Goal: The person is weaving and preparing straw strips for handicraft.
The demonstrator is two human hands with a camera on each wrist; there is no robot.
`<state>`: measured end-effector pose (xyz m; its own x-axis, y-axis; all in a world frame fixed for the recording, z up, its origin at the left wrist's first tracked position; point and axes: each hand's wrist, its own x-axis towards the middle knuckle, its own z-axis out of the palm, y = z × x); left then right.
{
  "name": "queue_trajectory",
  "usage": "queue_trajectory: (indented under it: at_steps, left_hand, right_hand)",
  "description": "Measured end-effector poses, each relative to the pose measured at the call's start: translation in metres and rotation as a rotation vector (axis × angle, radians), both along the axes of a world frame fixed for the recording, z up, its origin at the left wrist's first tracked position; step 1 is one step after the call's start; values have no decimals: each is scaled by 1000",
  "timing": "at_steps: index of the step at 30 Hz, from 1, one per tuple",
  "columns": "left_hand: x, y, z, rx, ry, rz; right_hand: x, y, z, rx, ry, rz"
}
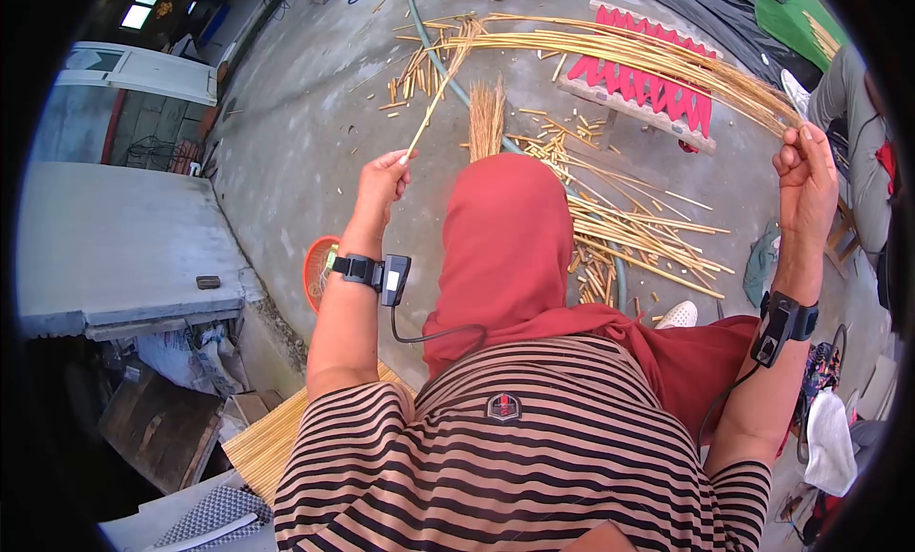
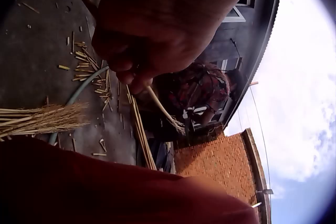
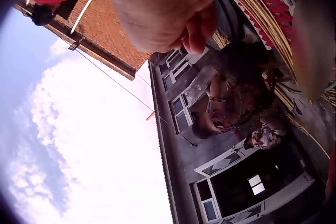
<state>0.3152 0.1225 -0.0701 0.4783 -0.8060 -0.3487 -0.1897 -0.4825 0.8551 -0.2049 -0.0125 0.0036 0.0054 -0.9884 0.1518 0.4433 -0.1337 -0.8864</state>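
My left hand [image 1: 386, 177] grips the lower end of one thin yellow broomcorn stalk [image 1: 434, 106], which slants up and away to a bristly head. In the left wrist view, that stalk [image 2: 159, 101] passes through the curled fingers. My right hand [image 1: 808, 175] is raised at the far right, its fingertips right at the brushy ends of a long bundle of broomcorn stalks [image 1: 610, 43]; whether it pinches any, I cannot tell. The bundle lies across a low wooden bench [image 1: 658, 123] draped with red zigzag-cut cloth [image 1: 643, 71]. The right wrist view shows curled fingers [image 3: 197, 30].
An upright brush of stalks [image 1: 486, 118] stands just ahead. Loose stalks [image 1: 658, 242] and short cut pieces litter the concrete around a green hose [image 1: 621, 283]. An orange basket [image 1: 315, 276] sits left. Another person's grey-trousered leg [image 1: 853, 123] is close by my right hand.
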Motion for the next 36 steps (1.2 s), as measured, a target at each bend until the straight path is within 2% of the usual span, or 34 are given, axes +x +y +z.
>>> queue_trajectory:
  at_steps: [4, 6, 13, 14, 17, 18, 21, 22, 23, 24, 27, 33, 36]
  left_hand:
    - [33, 50, -123, 149, 58, 198]
    - [28, 61, -162, 176, 102, 251]
    - [0, 34, -244, 77, 142, 294]
    - [-2, 28, -251, 52, 100, 264]
    - [6, 16, -278, 1, -226, 25]
    - [7, 12, -282, 60, -171, 32]
    - [-1, 0, -241, 131, 66, 144]
    - [-14, -9, -203, 119, 259, 243]
    - [-11, -17, -194, 21, 403, 272]
    - [-16, -28, -166, 1, 415, 244]
    - [-29, -62, -86, -204, 425, 83]
    - [-95, -147, 75, -333, 536, -327]
    - [-159, -185, 123, -341, 444, -528]
  right_hand:
    - [6, 11, -9, 66, 234, 26]
    - [-2, 8, -19, 106, 302, 47]
    - [-13, 10, -40, 201, 407, 37]
    - [-12, 11, -41, 209, 421, 45]
    - [-7, 15, -43, 227, 487, 57]
    - [-6, 16, -43, 240, 513, 63]
    - [11, 26, -29, 250, 569, 42]
    - [16, 29, -23, 244, 558, 35]
    - [21, 31, -20, 261, 549, 30]
    - [23, 31, -17, 276, 539, 27]
    - [30, 31, -14, 257, 530, 43]
    - [47, 31, -6, 234, 585, 189]
    - [51, 39, -9, -73, 1044, 283]
